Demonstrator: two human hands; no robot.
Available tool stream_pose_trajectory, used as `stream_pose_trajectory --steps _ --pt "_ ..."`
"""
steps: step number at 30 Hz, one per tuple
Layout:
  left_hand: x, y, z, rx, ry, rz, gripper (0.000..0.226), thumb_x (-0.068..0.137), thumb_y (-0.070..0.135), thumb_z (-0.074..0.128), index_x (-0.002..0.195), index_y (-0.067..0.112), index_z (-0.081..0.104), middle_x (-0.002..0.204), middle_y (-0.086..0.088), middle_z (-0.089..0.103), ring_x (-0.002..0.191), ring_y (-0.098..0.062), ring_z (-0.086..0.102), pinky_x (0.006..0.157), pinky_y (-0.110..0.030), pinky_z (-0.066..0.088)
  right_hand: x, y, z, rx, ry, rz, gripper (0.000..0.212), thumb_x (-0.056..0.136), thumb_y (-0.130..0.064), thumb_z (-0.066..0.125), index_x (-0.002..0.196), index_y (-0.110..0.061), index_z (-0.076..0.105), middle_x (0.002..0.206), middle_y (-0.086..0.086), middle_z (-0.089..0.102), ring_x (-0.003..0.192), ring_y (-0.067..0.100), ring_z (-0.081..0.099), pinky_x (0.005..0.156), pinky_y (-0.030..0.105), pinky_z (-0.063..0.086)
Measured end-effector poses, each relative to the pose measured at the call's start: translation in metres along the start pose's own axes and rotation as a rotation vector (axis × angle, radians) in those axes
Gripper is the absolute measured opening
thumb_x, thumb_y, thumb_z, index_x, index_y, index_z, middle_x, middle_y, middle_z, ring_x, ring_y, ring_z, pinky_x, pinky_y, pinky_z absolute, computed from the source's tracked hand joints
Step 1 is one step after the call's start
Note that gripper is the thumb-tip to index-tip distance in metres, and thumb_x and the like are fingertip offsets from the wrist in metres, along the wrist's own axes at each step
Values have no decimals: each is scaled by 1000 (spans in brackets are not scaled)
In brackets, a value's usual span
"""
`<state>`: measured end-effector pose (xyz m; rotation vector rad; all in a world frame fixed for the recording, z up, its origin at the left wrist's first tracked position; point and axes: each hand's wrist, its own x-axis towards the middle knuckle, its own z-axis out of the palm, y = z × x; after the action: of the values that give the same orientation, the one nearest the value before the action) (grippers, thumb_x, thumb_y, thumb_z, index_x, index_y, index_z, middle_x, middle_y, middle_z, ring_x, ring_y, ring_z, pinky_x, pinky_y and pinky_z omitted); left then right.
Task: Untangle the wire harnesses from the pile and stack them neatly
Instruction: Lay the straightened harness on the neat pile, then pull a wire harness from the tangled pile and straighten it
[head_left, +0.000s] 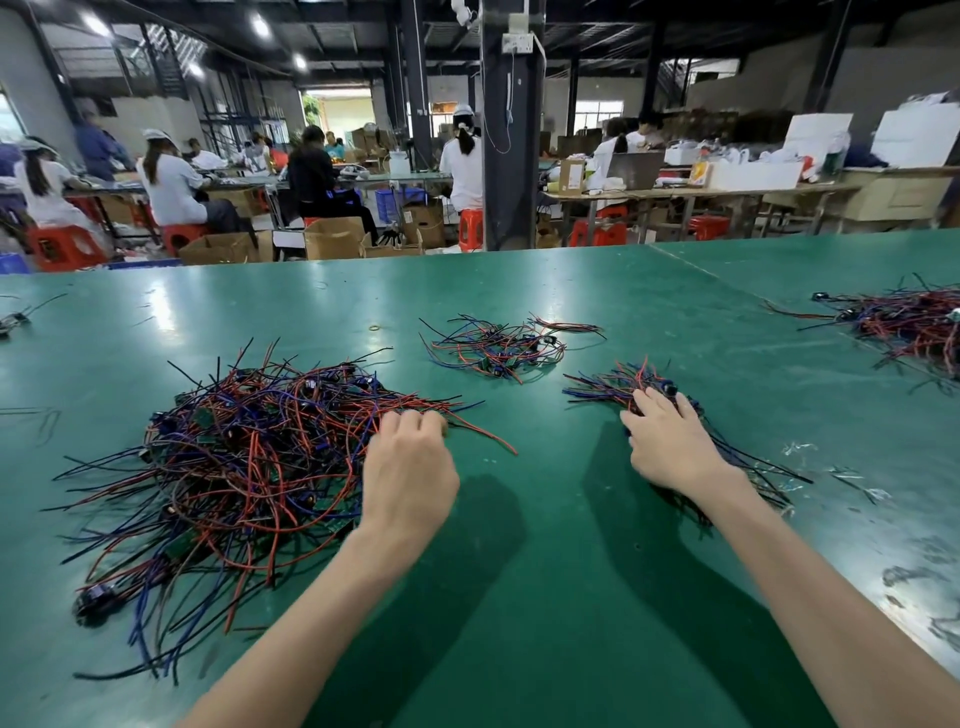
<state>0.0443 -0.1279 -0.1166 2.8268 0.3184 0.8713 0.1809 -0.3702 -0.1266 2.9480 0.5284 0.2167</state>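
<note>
Four harness piles (234, 467) on green table (519, 597)

Bright ceiling lamps (258, 24), high beyond the green table (571, 291), lay pale glare streaks on its far left surface. Soft dark shadows fall on the table between the left forearm (322, 597) and right forearm (831, 597). Beyond the table a doorway (345, 111) blows out white. The table's edges bow, and the wires (156, 649) at its near-left corner smear.

Tangled wire pile (234, 457) — green table (519, 291)
</note>
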Motion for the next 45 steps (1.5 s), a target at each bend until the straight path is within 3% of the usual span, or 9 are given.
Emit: stream_pose_trajectory --steps 4,9,13,17,20,23,25,32,45 --pt "12 -23 -16 222 9 -153 34 84 6 45 117 7 56 115 -12 57 108 -28 47 93 -37 38 -4 -14 1 0 157 -86 46 92 -23 44 138 -19 44 158 6 15 147 19 5 117 46 -3" --pt "44 -49 -48 133 70 -253 33 86 6 50 118 5 57 114 -18 57 108 -32 48 94 -41 40 -10 -54 7 140 227 -274 45 91 -18 42 135 -22 48 153 4 28 144 16 16 117 38 -1" --pt "89 -105 -68 132 -125 -419 30 88 11 46 114 3 60 115 -19 59 109 -35 50 95 -41 45 -9 -72 10 247 255 -344 42 91 -13 42 130 -19 54 152 5 30 139 17 24 116 34 4" --pt "113 -125 -65 138 -468 -448 22 90 2 37 72 -1 49 82 -14 52 75 -26 52 64 -27 44 -10 -68 13 345 252 -314 37 94 -12 42 128 -17 56 152 8 25 135 25 30 114 33 12" --pt "122 -124 -55 89 -594 -490 28 91 -2 34 64 3 41 69 -15 48 54 -22 43 48 -24 33 -9 -71 13 388 233 -322 36 94 -11 43 127 -15 56 151 10 22 134 25 33 113 35 19" --pt "129 -125 -46 255 -485 -372 28 87 3 43 60 7 38 90 -27 62 87 -36 59 78 -36 49 -6 -71 11 429 229 -320 34 94 -11 43 125 -13 57 150 11 22 134 25 35 111 38 24" --pt "126 -128 -38 353 -472 -317 22 88 7 44 66 8 42 108 -22 63 109 -37 53 96 -40 42 -7 -71 12 439 217 -312 32 94 -12 42 122 -13 58 150 11 23 133 25 36 110 39 26" --pt "116 -143 -14 469 -423 -288 22 90 12 47 111 8 53 115 -16 59 115 -33 48 94 -42 38 -7 -71 10 453 198 -303 31 95 -13 41 120 -11 59 151 10 23 133 24 35 106 38 29" --pt "108 -142 -16 468 -366 -38 26 89 1 42 114 4 50 111 -18 59 108 -36 52 86 -42 46 -9 -70 11 449 180 -300 31 95 -12 41 121 -12 58 150 9 24 134 22 35 102 36 32"
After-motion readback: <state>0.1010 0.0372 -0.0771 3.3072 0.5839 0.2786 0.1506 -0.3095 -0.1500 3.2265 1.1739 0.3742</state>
